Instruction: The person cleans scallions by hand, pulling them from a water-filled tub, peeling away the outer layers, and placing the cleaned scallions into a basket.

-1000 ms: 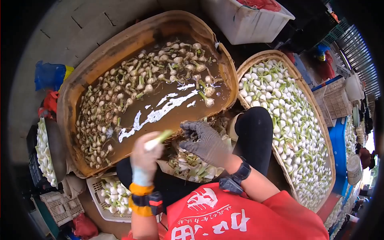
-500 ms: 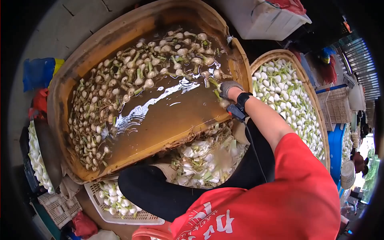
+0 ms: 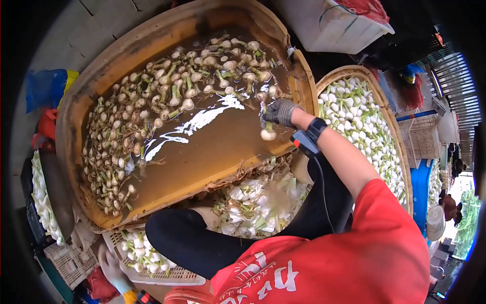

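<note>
In a grey knit glove, my right hand (image 3: pixel 281 112) is closed around the stem of a garlic bulb (image 3: pixel 268 135). The pale bulb sticks out below the fingers, over the right end of a tub (image 3: pixel 202 188) of brown water. Muddy garlic bulbs (image 3: pixel 174 91) with green stems float along the tub's far and left sides. My left hand (image 3: pixel 110 268), in a pale glove with an orange cuff, shows at the lower left, smeared by motion. It is beside a white plastic basket (image 3: pixel 177 276) of cleaner garlic bulbs (image 3: pixel 144 256). Its fingers are too blurred to read.
A large woven basket (image 3: pixel 400 147) of white bulbs stands to my right. Peeled skins (image 3: pixel 258 202) are heaped between my legs. A white bin (image 3: pixel 339 30) is behind the tub. A cable (image 3: pixel 324 197) runs from the device on my right wrist.
My right hand has moved slightly left over the water, and the bulb in it now hangs lower. My left hand has come into view at the lower left.
</note>
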The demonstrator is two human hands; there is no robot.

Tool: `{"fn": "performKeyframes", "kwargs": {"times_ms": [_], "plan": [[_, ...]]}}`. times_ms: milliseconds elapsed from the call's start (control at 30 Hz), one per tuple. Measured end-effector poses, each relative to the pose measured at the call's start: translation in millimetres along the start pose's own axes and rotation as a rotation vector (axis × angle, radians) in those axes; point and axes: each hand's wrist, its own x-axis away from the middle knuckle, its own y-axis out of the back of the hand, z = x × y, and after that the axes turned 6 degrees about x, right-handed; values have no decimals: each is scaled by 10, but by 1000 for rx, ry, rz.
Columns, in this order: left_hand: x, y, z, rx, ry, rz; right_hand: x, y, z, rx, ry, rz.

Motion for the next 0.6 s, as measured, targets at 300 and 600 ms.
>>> {"fn": "performKeyframes", "kwargs": {"times_ms": [300,600], "plan": [[692,-3541,-1617,868,426,1234,1457,121,1301,-947,418,-261],[1433,-3625,-1138,1220,807,803,1941,-649,1818,-622,123,-751]]}}
